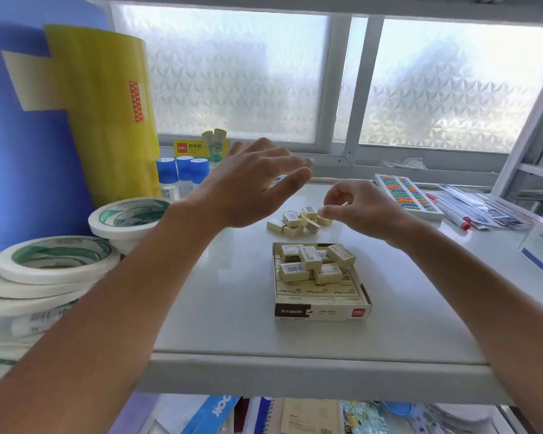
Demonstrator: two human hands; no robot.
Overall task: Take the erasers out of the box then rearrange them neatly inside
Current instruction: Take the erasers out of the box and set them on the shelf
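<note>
1. Head view had the right hand [355, 208] low over the far part of the worktop [232, 292], fingers curled, thumb and fingertips pinched right at the edge of a loose pile of erasers [298, 221]. Looked like it was pinching one pale eraser at that pile's right end, though it was mostly hidden by the fingers, so can't swear to it.
2. The left hand [251, 183] hung in the air above the worktop, up and left of the pile, fingers spread and relaxed, holding nothing.
3. The pile was a small jumble of cream erasers with barcode stickers, lying every which way, just beyond the box [322, 311].
4. The box sat mid-worktop, nearer the front edge, an open shallow cardboard tray with a brown and white front and a red logo. Inside was a flat packed layer of erasers, with a handful more [314, 261] tossed crooked on top at the far end.
5. Off to the left: stacked rolls of white tape [54, 264], blue-capped bottles [182, 173] behind them, and a big yellow roll [113, 104] against a blue sheet.
6. To the right: a colourful bead abacus [408, 195] and some pens in clear packaging [464, 211]. Frosted window [232, 73] behind it all.
</note>
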